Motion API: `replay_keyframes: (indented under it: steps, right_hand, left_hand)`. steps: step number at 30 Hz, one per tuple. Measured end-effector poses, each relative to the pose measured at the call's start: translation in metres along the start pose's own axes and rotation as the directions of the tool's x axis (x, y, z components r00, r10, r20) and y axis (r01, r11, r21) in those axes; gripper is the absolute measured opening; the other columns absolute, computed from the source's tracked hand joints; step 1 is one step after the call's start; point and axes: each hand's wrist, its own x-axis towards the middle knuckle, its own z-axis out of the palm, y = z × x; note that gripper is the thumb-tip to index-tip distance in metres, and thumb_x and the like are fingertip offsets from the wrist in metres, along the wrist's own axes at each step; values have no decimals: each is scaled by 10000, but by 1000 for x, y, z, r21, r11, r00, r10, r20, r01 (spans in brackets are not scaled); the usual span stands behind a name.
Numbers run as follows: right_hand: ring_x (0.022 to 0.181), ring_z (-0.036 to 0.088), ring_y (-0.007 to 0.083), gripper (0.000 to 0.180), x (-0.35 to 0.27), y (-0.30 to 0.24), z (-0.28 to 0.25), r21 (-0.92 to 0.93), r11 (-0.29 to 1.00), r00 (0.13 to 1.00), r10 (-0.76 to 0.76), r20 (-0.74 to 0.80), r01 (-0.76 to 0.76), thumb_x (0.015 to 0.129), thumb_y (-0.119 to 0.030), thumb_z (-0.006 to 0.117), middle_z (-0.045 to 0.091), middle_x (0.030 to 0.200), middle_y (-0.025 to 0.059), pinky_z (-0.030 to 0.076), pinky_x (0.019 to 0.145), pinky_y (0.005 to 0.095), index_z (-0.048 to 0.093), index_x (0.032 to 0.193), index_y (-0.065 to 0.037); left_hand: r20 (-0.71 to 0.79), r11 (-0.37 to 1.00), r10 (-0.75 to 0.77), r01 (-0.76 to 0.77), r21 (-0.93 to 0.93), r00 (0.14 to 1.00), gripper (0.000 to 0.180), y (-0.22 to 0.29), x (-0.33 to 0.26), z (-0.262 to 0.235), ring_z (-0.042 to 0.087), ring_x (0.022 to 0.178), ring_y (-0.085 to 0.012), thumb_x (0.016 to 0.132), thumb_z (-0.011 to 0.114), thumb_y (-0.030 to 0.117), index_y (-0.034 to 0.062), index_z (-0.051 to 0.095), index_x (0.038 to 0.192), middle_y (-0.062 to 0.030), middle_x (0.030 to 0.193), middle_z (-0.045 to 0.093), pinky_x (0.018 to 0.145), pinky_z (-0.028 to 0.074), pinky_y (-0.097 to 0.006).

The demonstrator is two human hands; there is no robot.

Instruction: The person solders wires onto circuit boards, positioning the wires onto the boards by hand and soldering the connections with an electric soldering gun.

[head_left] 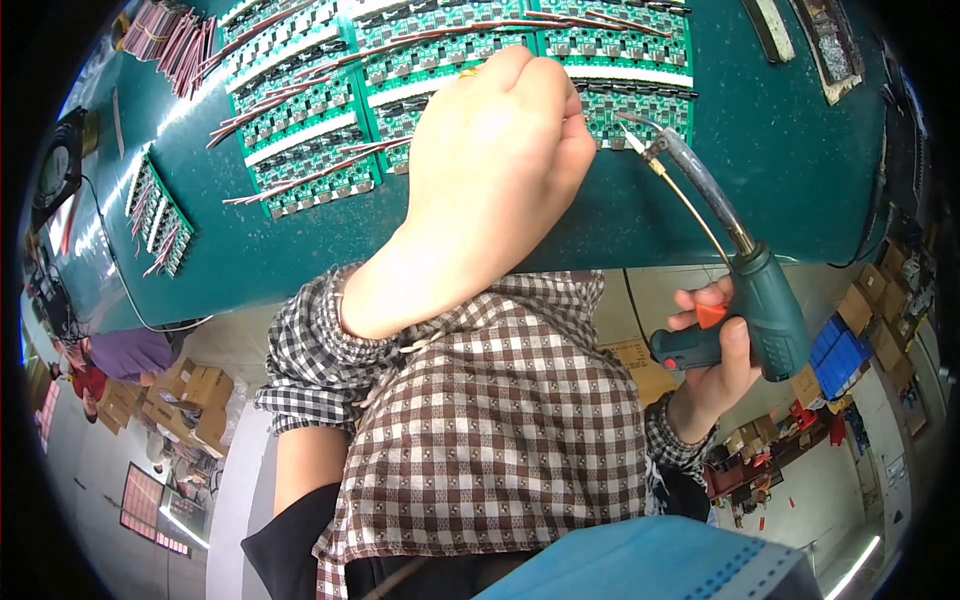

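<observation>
Left hand (pixel 500 150) sits curled in a loose fist over the green circuit boards (pixel 320 110), can't tell if it's holding anything. Right hand (pixel 715 365) has its fingers wrapped tight round a soldering gun (pixel 765 300).

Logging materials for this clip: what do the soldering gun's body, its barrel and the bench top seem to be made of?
Soldering gun in the right hand: body looks like matte teal plastic with an orange trigger. Its barrel looks like grey metal with a dull sheen. Bench top: a smooth green mat, perhaps rubber, showing soft glare.
</observation>
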Motion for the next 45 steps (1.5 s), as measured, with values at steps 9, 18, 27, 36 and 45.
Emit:
replay_keyframes:
  steps: [9, 18, 27, 36, 45]
  right_hand:
    - [778, 659, 281, 424, 1, -1, -6, 14, 1000, 998, 2, -56, -1, 878, -201, 547, 592, 939, 182, 582, 566, 325, 465, 1170, 94]
    - [843, 652, 312, 472, 25, -66, -61, -185, 820, 743, -570, -350, 542, 887, -288, 531, 614, 955, 184, 591, 615, 328, 463, 1180, 76]
    - [765, 670, 282, 242, 119, -25, -45, -252, 836, 714, -549, -435, 488, 852, -67, 592, 643, 925, 192, 575, 579, 339, 581, 1024, 103]
    - [761, 661, 246, 373, 58, -23, -53, 457, 885, 993, -43, -114, 91, 948, -275, 464, 603, 863, 126, 595, 546, 300, 494, 1093, 67]
    - [757, 637, 224, 410, 33, -20, -37, 482, 876, 1000, 24, 7, -24, 950, -313, 449, 572, 819, 116, 588, 563, 306, 451, 1105, 66]
  left_hand:
    - [0, 999, 26, -26, -32, 1000, 120, 4, 5, -2, 541, 604, -197, 710, 654, 27, 53, 543, 748, -54, 690, 515, 543, 435, -304]
    - [103, 995, -49, 57, -76, 994, 121, 1, 2, -10, 544, 626, -269, 707, 639, 48, 47, 524, 741, -87, 704, 517, 554, 426, -354]
    - [128, 996, -56, 64, -59, 990, 102, -3, 6, -9, 555, 614, -288, 714, 634, 71, 48, 536, 731, -98, 705, 530, 554, 439, -378]
    - [133, 996, -75, 80, -39, 988, 113, 1, 4, -12, 553, 646, -299, 698, 645, 62, 47, 538, 732, -106, 716, 524, 579, 447, -388]
    - [32, 999, -10, 11, -33, 999, 127, 0, 0, -5, 543, 622, -291, 679, 651, 52, 45, 534, 728, -102, 697, 521, 576, 442, -376]
